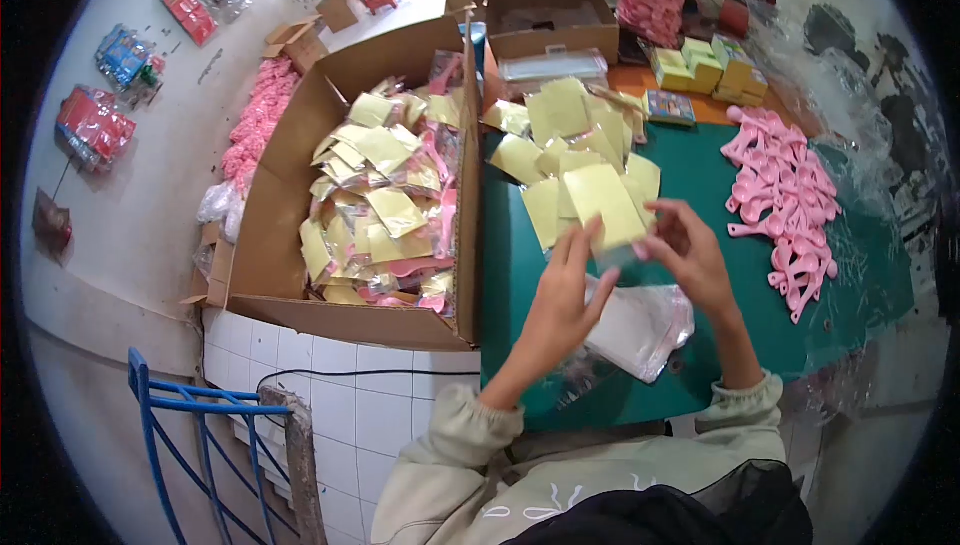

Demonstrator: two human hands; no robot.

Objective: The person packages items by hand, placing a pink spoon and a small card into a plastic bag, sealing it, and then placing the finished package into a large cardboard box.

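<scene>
A flat packet with a yellow card (pixel 603 203) in what looks like a clear bag is tilted over the front of a pile of similar packets (pixel 558 110). At its lower right corner, my right hand (pixel 692 257) pinches the edge between thumb and fingers. My left hand (pixel 562 305) touches the lower left side with stretched fingers, its thumb apart; the fingertips are a little blurred. Just below the hands lies a stack of clear plastic bags (pixel 645 325) on the green table top (pixel 690 150). To the right is a heap of pink plastic spoons (pixel 780 195).
A large open carton (pixel 350 317), full of yellow-card packets and pink spoons, stands against the table's left side. Small yellow boxes (pixel 700 65) and another open carton (pixel 555 43) are at the back. A blue metal rail (pixel 205 400) stands at lower left.
</scene>
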